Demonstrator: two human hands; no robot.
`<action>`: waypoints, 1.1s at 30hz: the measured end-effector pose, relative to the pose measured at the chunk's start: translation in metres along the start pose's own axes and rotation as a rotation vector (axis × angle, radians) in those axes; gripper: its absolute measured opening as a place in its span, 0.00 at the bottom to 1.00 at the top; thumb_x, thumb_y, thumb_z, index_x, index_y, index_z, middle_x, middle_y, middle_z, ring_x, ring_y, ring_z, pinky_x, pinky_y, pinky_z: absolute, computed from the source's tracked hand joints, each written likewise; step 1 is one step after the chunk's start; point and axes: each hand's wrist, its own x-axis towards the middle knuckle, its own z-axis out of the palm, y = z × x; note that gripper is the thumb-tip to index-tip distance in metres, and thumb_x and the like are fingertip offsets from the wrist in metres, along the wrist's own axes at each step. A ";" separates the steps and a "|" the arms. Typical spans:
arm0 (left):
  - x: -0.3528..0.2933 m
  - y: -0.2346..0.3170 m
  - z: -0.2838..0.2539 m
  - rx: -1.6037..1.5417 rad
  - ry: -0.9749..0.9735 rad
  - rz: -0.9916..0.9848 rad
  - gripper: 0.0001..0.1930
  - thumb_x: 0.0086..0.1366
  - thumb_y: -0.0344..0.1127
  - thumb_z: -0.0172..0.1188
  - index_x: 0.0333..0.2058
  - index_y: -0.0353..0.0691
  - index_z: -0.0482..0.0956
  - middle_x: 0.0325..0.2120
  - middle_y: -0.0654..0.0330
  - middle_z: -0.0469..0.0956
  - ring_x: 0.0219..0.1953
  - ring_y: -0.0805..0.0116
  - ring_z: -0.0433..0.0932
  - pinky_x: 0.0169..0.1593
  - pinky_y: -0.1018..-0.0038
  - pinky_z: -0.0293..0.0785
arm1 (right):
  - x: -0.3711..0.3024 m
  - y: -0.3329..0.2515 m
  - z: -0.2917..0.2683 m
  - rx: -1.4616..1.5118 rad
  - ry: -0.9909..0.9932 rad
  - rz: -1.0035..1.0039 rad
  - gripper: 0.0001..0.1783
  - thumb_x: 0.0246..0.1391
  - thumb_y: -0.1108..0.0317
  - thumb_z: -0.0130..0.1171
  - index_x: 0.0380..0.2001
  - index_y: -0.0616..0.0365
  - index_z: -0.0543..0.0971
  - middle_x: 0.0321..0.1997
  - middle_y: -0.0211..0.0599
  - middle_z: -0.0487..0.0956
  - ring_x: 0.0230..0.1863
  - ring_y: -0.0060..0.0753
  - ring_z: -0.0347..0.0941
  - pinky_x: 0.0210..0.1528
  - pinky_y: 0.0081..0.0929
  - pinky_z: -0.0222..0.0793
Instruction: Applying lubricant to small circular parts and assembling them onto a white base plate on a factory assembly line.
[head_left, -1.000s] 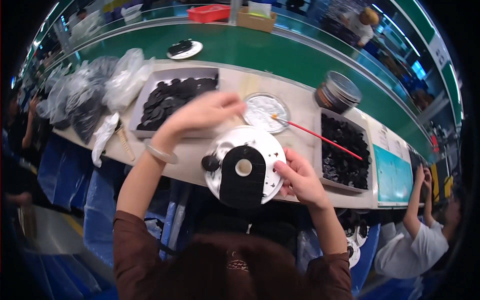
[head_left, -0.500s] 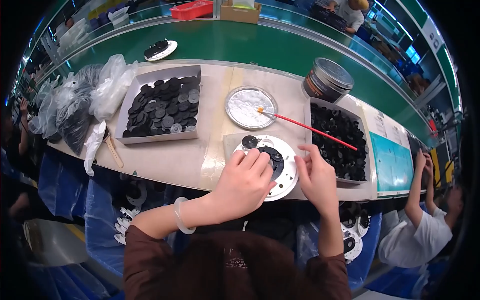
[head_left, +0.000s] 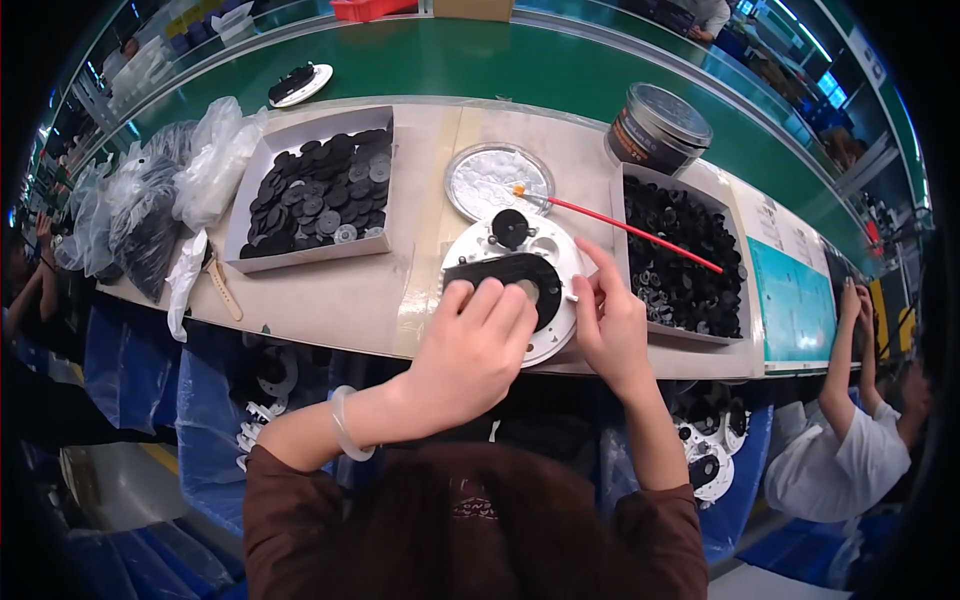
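Observation:
A white round plate [head_left: 548,252] with a black curved part [head_left: 500,270] and a small black disc [head_left: 511,227] on it lies at the near edge of the bench. My left hand [head_left: 472,345] rests on the plate's near left side, fingers pressing on the black curved part. My right hand [head_left: 612,315] holds the plate's right rim with fingers curled around it. A red-handled brush [head_left: 640,232] lies across from a shallow silver dish [head_left: 497,177] to the right-hand box.
A grey box of black discs [head_left: 317,188] stands left of the plate, another box of black parts [head_left: 682,255] right of it. A round tin [head_left: 657,126] sits behind. Plastic bags [head_left: 150,205] lie far left. A green conveyor [head_left: 520,65] runs behind. Another person [head_left: 850,440] sits at the right.
My left hand came back from the box of discs to the plate and now presses on the black part. The right hand stays at the plate's right rim.

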 end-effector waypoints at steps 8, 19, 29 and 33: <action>0.005 -0.008 0.019 -0.106 0.029 -0.111 0.14 0.49 0.42 0.59 0.25 0.35 0.73 0.26 0.58 0.66 0.34 0.63 0.65 0.38 0.69 0.57 | 0.000 0.004 0.004 -0.107 -0.026 -0.076 0.16 0.50 0.73 0.49 0.45 0.55 0.73 0.24 0.48 0.75 0.19 0.40 0.70 0.24 0.26 0.65; 0.005 -0.016 0.021 -0.373 0.010 -0.045 0.14 0.48 0.41 0.60 0.23 0.34 0.73 0.26 0.57 0.67 0.33 0.62 0.65 0.38 0.69 0.57 | -0.002 -0.005 -0.011 -0.191 -0.209 0.008 0.15 0.50 0.74 0.48 0.43 0.55 0.74 0.17 0.50 0.71 0.17 0.44 0.71 0.21 0.28 0.63; 0.003 -0.015 0.029 -0.311 0.021 -0.094 0.13 0.47 0.43 0.61 0.23 0.39 0.73 0.27 0.60 0.67 0.34 0.65 0.66 0.36 0.70 0.58 | 0.085 -0.061 -0.003 -0.292 -0.269 -0.288 0.13 0.45 0.76 0.54 0.38 0.56 0.76 0.21 0.42 0.74 0.23 0.37 0.72 0.25 0.26 0.65; 0.001 -0.017 0.029 -0.318 0.031 -0.114 0.14 0.47 0.43 0.61 0.24 0.37 0.74 0.29 0.55 0.68 0.36 0.61 0.68 0.35 0.68 0.61 | 0.128 -0.079 0.078 -0.106 -0.478 -0.664 0.11 0.45 0.71 0.55 0.36 0.55 0.77 0.32 0.39 0.76 0.35 0.39 0.72 0.38 0.32 0.68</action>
